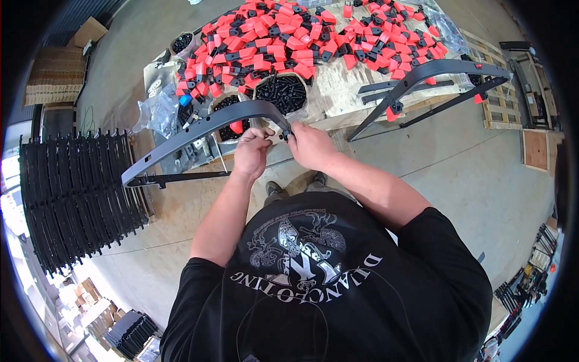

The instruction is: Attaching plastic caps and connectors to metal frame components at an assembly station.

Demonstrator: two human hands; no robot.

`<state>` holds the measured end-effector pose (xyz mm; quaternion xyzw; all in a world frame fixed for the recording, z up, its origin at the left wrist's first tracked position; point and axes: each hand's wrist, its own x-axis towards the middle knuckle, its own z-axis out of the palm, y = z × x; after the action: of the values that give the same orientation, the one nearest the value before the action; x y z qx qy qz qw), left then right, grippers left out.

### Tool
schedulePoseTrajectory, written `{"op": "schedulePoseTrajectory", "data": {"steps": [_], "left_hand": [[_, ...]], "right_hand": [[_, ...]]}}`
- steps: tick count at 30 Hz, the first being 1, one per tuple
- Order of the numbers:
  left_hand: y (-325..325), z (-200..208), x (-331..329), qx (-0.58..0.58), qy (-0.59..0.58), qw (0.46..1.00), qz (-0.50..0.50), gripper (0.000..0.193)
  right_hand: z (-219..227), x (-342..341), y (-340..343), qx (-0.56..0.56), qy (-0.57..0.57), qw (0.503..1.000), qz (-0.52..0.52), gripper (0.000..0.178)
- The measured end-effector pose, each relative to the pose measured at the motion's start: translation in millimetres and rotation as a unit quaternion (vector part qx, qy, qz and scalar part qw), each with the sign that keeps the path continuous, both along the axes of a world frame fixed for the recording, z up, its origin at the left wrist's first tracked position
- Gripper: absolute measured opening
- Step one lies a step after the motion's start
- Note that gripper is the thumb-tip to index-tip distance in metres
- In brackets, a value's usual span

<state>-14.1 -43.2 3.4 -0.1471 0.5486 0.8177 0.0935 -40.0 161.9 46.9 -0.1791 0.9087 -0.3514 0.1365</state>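
A black curved metal frame point(199, 123) arches from the left over the near edge of the worktable, its bent end reaching between my hands. My right hand point(310, 146) is closed around that end, where small dark hardware shows. My left hand point(252, 154) sits just left of it, thumb and fingers pinched together; whatever is between the fingertips is too small to make out. Beyond my hands stand a tub of black bolts point(280, 93) and a tub of small black parts point(228, 133), which has a red piece in it.
A large pile of red and black plastic caps point(259, 39) covers the table's far side. Another black frame point(416, 75) stands at the right edge. Clear plastic bags point(160, 114) lie at left. Many black frames are stacked point(78, 193) on the floor, left; a wooden pallet point(497, 84) is at right.
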Motion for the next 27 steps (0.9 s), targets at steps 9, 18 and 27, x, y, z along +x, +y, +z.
{"op": "schedulePoseTrajectory", "data": {"steps": [9,18,27], "left_hand": [[26.4,5.7,-3.1,-0.113,-0.175,0.975,-0.083,0.017],[26.6,-7.9,-2.8,-0.033,-0.271,0.957,-0.099,0.035],[28.4,-1.3,0.2,-0.499,0.112,0.859,-0.016,0.031]], "right_hand": [[-3.0,-0.5,0.1,-0.001,0.01,1.0,0.008,0.022],[-4.0,0.1,-3.0,0.018,0.02,1.0,0.012,0.022],[-9.0,-2.0,9.1,-0.019,-0.041,0.999,-0.027,0.029]]}}
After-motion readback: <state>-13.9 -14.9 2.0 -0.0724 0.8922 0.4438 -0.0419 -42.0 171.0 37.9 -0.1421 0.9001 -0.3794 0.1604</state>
